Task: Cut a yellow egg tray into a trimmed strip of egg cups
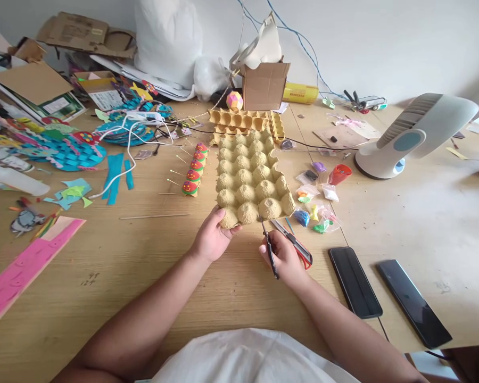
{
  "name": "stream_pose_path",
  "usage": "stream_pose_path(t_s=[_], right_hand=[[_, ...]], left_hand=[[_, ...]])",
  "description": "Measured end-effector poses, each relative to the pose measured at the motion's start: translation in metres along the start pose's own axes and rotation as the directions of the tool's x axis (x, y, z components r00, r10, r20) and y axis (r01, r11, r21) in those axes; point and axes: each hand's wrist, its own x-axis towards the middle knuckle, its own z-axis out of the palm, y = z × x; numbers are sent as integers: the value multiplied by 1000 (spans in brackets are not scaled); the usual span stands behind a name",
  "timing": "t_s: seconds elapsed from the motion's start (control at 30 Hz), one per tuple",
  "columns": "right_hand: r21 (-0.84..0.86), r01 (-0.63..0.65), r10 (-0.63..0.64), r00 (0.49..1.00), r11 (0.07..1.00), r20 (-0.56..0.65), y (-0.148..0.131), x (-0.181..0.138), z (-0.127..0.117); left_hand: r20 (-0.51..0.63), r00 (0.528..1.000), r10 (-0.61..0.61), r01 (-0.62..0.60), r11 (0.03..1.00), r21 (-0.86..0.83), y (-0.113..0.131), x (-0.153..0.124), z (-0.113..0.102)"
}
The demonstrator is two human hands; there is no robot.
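My left hand [214,238] is closed on the near left corner of a yellowish egg tray [245,175], thumb on top. Rows of rounded bumps face up on the tray. In my right hand [284,256] is a pair of scissors [270,250] with black handles. Their blades reach the tray's near edge, between two bumps; whether they are apart there I cannot tell. A red and grey utility knife [299,247] lies beside my right hand, partly hidden by it. Left of the tray sits a painted egg-carton caterpillar [193,173] in red and green.
Small bags of coloured clay [302,217] and a red cup [339,174] lie right of the tray. Two phones [355,282] rest near the front right, with a white fan [407,138] behind them. More egg-carton pieces [239,119], a cardboard box [263,85] and blue paper crafts [72,151] stand farther back.
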Motion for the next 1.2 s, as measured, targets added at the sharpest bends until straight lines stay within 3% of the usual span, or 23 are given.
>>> stream_pose_path(t_s=[0.23, 0.83, 1.2], right_hand=[[-1, 12, -12, 999, 1000, -52, 1, 2, 1], [50, -66, 67, 997, 997, -30, 4, 5, 7], [26, -8, 9, 999, 1000, -43, 8, 7, 7]], left_hand=[[20, 1000, -20, 20, 1000, 2, 0, -1, 2], [-10, 998, -66, 65, 994, -83, 1, -1, 4], [-59, 992, -114, 104, 984, -146, 10, -6, 19]])
